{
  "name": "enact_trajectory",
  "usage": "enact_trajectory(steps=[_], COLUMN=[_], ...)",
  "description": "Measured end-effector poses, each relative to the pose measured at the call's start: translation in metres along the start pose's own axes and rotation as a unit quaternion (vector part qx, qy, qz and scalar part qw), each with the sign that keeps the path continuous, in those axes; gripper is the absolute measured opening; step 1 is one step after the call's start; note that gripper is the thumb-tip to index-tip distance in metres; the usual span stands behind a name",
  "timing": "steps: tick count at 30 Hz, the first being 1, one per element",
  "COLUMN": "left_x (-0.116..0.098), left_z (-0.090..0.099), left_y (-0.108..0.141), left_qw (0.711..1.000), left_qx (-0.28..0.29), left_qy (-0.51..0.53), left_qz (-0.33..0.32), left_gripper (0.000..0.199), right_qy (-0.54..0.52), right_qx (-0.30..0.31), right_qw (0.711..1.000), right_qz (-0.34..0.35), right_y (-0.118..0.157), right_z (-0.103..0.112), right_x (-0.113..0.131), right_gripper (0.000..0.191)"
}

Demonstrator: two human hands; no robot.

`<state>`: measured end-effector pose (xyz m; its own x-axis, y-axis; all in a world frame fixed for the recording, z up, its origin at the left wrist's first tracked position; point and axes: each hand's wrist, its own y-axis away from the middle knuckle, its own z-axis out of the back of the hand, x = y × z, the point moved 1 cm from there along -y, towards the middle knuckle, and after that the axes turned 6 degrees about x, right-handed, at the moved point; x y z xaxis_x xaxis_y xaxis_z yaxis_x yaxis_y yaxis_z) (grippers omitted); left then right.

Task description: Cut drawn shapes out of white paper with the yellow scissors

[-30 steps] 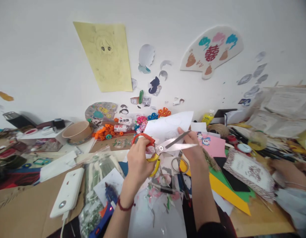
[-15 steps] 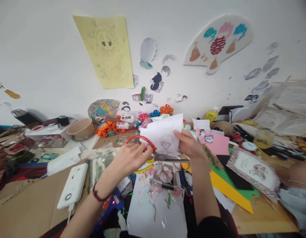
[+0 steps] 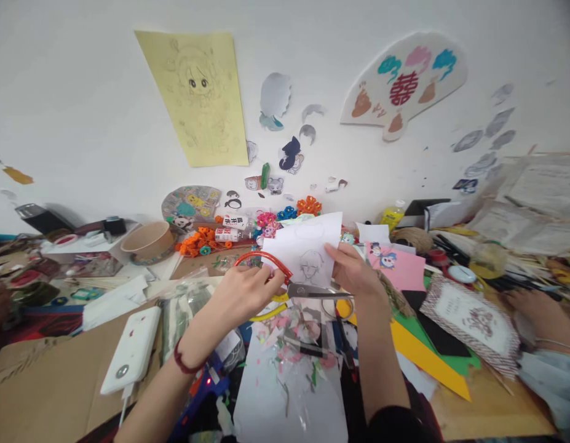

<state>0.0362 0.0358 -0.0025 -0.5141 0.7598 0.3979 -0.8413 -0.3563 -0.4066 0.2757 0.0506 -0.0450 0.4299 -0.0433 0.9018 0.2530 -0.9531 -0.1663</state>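
Note:
My left hand (image 3: 248,292) is closed on the scissors (image 3: 282,267), which have red and yellow handles. Their metal blades point right, along the lower edge of a white sheet (image 3: 307,243) with a pencil drawing of a figure's head. Gripped at its right edge, the sheet is in my right hand (image 3: 353,271), thumb in front and the other fingers mostly hidden. Below the hands, colourful scraps (image 3: 296,351) in clear plastic lie on a white paper (image 3: 289,400).
A white power bank (image 3: 131,351) with a cable lies on cardboard at left. Left of centre is a round bowl (image 3: 147,240). A patterned pouch (image 3: 471,320) and coloured paper are at right, near another person's hand (image 3: 536,307). The wall stands behind.
The view has shifted slightly. Both hands keep their holds, and the scissor blades have tilted a little. At right, another person's hand has come further into view over the table.

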Motion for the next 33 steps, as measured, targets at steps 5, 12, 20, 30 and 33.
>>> enact_trajectory(steps=[5,12,20,30,33], left_x=[0.0010,0.0006,-0.0009,-0.0021,-0.0025], left_z=[-0.0019,-0.0017,-0.0026,-0.0030,-0.0029], left_y=[-0.0008,-0.0027,-0.0017,-0.0013,-0.0020], left_qw=[1.000,1.000,1.000,1.000,1.000], left_qx=[0.001,0.004,0.005,-0.007,-0.011], left_qy=[-0.007,-0.006,-0.005,-0.008,-0.009], left_qz=[-0.004,-0.003,0.000,0.004,0.005], left_gripper=[0.008,0.007,0.007,0.007,0.008], right_qy=[-0.006,-0.012,-0.015,-0.012,-0.012], right_qx=[0.000,0.000,-0.001,0.003,0.003], right_qw=[1.000,1.000,1.000,1.000,1.000], right_qz=[0.001,-0.002,-0.006,-0.010,-0.009], right_y=[0.0004,0.0007,0.0005,0.0016,0.0017], right_z=[0.0003,0.0024,0.0023,0.0013,0.0019], right_x=[-0.0001,0.0005,-0.0001,0.0017,0.0018], right_gripper=[0.025,0.024,0.023,0.024,0.024])
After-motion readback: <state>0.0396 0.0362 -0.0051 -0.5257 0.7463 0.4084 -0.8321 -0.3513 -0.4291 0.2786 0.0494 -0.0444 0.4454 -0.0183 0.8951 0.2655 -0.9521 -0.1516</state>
